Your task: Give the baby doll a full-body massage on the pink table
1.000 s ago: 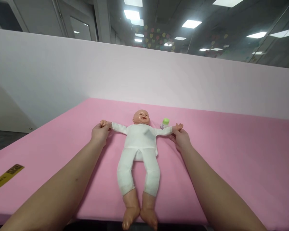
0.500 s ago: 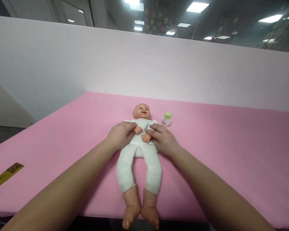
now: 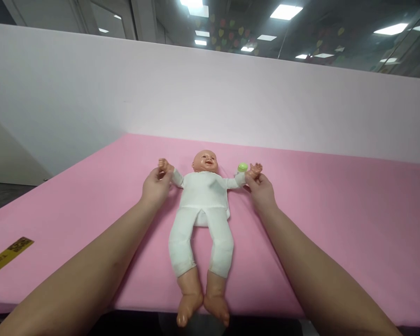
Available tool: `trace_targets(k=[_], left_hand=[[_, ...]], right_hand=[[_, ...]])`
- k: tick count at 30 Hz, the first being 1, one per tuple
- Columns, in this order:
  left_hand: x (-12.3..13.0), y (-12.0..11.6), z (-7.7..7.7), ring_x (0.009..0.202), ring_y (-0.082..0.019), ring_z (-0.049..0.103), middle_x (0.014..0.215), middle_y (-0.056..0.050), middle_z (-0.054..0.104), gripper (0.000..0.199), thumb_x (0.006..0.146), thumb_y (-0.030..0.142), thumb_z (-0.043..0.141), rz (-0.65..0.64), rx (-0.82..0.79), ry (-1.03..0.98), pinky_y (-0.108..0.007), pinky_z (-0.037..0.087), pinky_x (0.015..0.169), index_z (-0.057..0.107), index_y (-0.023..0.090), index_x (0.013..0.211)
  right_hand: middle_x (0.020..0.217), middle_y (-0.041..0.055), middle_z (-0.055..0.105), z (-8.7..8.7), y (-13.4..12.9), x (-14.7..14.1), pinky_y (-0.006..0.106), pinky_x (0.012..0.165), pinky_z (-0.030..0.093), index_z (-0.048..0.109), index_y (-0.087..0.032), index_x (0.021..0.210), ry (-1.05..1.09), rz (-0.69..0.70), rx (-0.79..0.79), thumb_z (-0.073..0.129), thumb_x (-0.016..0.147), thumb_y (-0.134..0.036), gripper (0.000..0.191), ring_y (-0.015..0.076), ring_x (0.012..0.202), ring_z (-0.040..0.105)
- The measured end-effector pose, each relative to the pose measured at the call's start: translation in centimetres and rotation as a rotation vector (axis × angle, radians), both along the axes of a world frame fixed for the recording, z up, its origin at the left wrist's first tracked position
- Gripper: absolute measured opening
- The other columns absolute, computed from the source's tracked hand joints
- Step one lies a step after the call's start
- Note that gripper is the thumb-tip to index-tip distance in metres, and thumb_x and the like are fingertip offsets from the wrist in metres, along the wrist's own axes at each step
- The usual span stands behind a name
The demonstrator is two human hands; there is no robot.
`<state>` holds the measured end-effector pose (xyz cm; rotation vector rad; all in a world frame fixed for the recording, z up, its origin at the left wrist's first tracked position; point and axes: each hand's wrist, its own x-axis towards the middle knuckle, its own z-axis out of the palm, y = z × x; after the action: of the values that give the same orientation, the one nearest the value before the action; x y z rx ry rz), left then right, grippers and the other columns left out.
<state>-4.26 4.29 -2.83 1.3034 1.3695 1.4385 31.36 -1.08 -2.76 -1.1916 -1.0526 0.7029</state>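
Head view: the baby doll [image 3: 203, 192] lies face-up on the pink table [image 3: 318, 224], arms spread. Left hand [image 3: 156, 185] and right hand [image 3: 262, 192] each pinch one doll wrist between closed fingers; behind one sleeve sits a green-capped container [image 3: 242, 166], probably a bottle, mostly hidden.

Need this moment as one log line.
white-clothed baby doll: face-up, arms spread, on pink surface | left hand: holding doll's right wrist | right hand: holding doll's left wrist | green-capped bottle: partly behind doll's arm
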Motion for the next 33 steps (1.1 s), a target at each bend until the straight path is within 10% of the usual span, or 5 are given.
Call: trace_targets(k=[6,12,18,24,33], left_hand=[[-1.6,3.0,-1.4,0.097,-0.033,0.078,0.116,-0.019,0.072,0.046,0.088,0.037,0.073,0.053,-0.381,-0.432,-0.047,0.065,0.083,0.056,0.019,0.126],[-1.7,2.7,-1.2,0.093,-0.032,0.078,0.11,-0.018,0.073,0.039,0.088,0.036,0.073,0.06,-0.399,-0.437,-0.046,0.066,0.08,0.058,0.017,0.119],[0.4,-0.5,0.4,0.098,-0.024,0.076,0.116,-0.01,0.072,0.036,0.09,0.043,0.075,0.058,-0.026,0.029,-0.039,0.063,0.086,0.064,0.023,0.118],[2.4,-3.8,2.1,0.11,-0.027,0.071,0.123,-0.004,0.075,0.031,0.097,0.043,0.066,-0.124,0.273,0.678,-0.04,0.056,0.097,0.072,0.032,0.124],[1.9,-3.5,2.4,0.138,-0.037,0.057,0.154,-0.012,0.056,0.047,0.104,0.041,0.05,-0.373,0.394,1.22,-0.051,0.051,0.108,0.062,0.036,0.15]], right_hand=[[0.089,0.0142,0.076,-0.9,1.4,4.3,0.026,0.041,0.052,0.068,-0.018,0.106,0.113,-0.098,-0.493,0.082,0.081,-0.031,0.031,0.0231,0.067,0.072],[0.089,0.0122,0.075,-0.8,1.1,4.1,0.028,0.046,0.058,0.065,-0.019,0.113,0.06,-0.148,-0.476,0.08,0.08,-0.028,0.037,0.0219,0.066,0.071],[0.114,0.0092,0.076,0.9,-0.9,0.4,0.038,0.074,0.066,0.057,-0.025,0.136,-0.275,-0.263,-0.146,0.077,0.086,-0.039,0.056,0.0264,0.09,0.077],[0.124,0.005,0.076,1.7,-3.4,-5.0,0.042,0.09,0.062,0.07,-0.027,0.122,-0.716,0.054,0.1,0.068,0.092,-0.029,0.03,0.0252,0.104,0.072],[0.144,0.007,0.067,1.0,-3.6,-5.7,0.057,0.117,0.044,0.077,-0.03,0.13,-1.23,0.193,0.194,0.065,0.089,-0.008,0.048,0.0333,0.131,0.057]])
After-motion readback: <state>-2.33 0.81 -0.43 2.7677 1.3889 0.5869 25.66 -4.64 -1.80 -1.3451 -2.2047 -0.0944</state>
